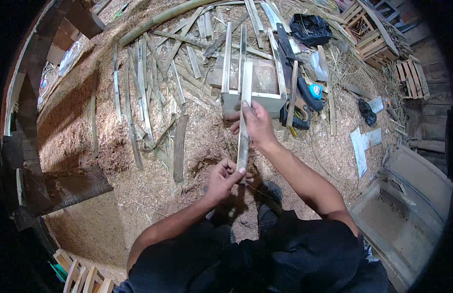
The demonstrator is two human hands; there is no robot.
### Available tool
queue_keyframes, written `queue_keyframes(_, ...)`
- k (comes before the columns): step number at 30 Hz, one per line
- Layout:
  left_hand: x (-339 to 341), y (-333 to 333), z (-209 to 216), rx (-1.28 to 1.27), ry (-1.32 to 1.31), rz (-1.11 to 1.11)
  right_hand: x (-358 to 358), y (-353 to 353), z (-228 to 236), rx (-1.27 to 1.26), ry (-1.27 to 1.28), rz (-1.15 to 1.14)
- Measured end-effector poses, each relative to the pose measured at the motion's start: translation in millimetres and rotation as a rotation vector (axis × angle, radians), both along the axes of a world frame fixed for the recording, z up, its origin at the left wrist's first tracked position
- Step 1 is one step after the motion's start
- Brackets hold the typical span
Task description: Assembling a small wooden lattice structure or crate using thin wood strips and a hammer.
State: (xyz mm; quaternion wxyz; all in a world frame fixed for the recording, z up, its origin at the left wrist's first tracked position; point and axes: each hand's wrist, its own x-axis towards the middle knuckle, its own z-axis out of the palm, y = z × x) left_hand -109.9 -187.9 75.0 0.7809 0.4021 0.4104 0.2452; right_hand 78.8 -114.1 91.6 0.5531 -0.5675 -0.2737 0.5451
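Note:
A narrow, flat strip of wood or bamboo (243,139) runs lengthwise away from my body. My left hand (222,183) pinches its near end, the thumb on top. Farther along, my right hand (258,126) grips the strip's middle, thumb pressed on the upper face and fingers curled beneath. The far end lies over a low wooden box (253,102), where thinner slats (227,63) rest too. Right of the box, a hand saw (286,53) and another saw's handle (300,117) lie close to a blue tape measure (316,91).
Loose strips (143,93) and a bamboo pole (158,22) litter the shavings-covered floor. Black plastic bags (310,29) sit at the back right. Slatted crates (370,34) stand farther right. A large tray-like container (382,219) is at lower right, a dark wooden frame (28,122) at left.

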Motion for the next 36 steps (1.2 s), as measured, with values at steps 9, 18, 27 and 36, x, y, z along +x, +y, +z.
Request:
queue_keyframes(9, 36.6, 179.2, -4.5, 0.441, 0.341, 0.195, -21.7, -7.3, -0.8, -0.153, 0.221, 0.075)
queue_keyframes(18, 85.7, 220.8, -50.2, 0.262, 0.224, 0.109, -31.4, -8.6, -5.0, -0.192, 0.359, 0.053)
queue_keyframes(27, 85.8, 213.5, -52.6, 0.142, 0.176, 0.090, -26.9, -8.2, -11.0, -0.233, 0.367, 0.091)
queue_keyframes(36, 88.5, 207.4, -48.0, 0.382, 0.249, 0.043, -22.3, -10.3, -1.0, -0.239, 0.312, 0.107)
